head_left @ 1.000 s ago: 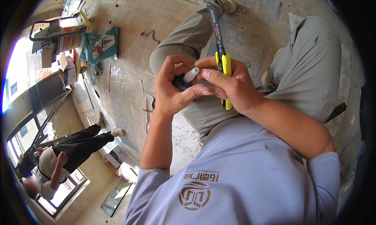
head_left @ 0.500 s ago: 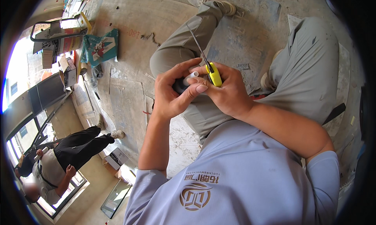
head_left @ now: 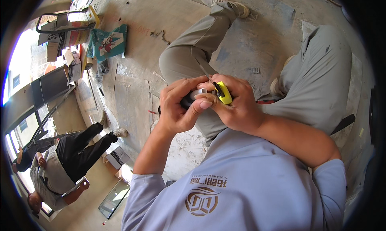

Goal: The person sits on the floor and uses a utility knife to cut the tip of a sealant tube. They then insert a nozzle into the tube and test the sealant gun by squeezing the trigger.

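My right hand is closed round a yellow utility knife, its long thin blade pointing away from me and to the left. My left hand wraps a dark rounded thing, mostly covered by the fingers. From it sticks a short white tube with a hollow end facing the knife. Both thumbs lie close to the tube, and the right fingers touch the left ones. The blade passes just beyond the tube; whether it touches cannot be made out. Both hands are above my lap, between my bent knees.
A teal bag lies at the far left beside cardboard boxes. Another person stands at the left near the windows. A glass panel leans by the wall. Dusty boards cover the floor.
Both hands sit lower in the picture, and the knife has shifted down with them; its blade shows shorter. The grips look the same. The other person's arms have moved.
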{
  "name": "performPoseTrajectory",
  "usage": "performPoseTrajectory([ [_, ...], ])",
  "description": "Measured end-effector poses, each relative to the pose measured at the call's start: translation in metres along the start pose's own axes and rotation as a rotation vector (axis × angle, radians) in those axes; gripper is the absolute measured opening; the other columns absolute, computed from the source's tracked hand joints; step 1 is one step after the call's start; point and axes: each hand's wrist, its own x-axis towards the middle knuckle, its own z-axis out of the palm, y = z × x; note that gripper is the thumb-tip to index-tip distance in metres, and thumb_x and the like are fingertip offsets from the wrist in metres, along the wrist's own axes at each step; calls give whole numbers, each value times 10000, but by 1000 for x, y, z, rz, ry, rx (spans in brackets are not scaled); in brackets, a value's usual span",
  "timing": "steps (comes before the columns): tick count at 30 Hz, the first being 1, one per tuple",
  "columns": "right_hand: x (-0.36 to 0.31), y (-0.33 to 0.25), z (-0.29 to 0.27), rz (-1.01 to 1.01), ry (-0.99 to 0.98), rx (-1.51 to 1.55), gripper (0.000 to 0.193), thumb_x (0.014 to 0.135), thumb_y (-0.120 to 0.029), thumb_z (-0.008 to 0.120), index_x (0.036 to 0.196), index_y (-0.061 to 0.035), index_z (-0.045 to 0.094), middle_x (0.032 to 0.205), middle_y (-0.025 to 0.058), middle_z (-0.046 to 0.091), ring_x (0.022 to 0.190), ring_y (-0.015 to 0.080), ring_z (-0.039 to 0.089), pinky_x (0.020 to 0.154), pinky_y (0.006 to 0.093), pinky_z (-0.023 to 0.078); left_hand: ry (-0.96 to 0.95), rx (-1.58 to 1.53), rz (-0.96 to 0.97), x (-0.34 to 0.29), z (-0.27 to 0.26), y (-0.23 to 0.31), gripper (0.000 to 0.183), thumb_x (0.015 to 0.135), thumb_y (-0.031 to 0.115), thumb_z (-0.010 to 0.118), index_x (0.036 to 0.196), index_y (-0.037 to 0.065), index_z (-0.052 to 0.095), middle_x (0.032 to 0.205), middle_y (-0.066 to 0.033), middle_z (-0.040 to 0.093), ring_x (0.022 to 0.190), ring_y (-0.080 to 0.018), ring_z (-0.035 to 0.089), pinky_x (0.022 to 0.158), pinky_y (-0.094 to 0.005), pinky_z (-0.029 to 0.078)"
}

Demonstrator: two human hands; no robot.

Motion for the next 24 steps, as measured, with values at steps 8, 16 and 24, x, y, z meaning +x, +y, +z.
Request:
performPoseTrajectory([
  [8, 37, -34, 26, -2, -94, 58, 235, 961, -212, 802, 1046, -9, 718, 929, 80, 770, 863, 140, 721, 781, 299, 568, 166, 98, 114, -6, -37, 15, 514, 990, 400, 711, 1198, -70, 694, 923, -155, 759, 778, -228, 747, 720, -309, 572],
  [16, 129, -101, 81, -547, -92, -168, 242, 953, -268, 806, 981, -32, 756, 720, 89, 695, 627, 159, 667, 582, 318, 506, 726, 125, 123, 2, -105, 39, 803, 1127, 609, 284, 1174, -62, 724, 753, 11, 636, 671, -58, 553, 605, -219, 415],
  [24, 175, -189, 105, -595, -378, 37, 167, 923, -158, 740, 989, -4, 735, 860, 224, 737, 825, 372, 743, 756, 432, 563, 1031, 246, 173, 25, -183, 100, 994, 1072, 726, 96, 1105, -45, 722, 1018, -93, 727, 940, -152, 659, 920, -305, 513],
])
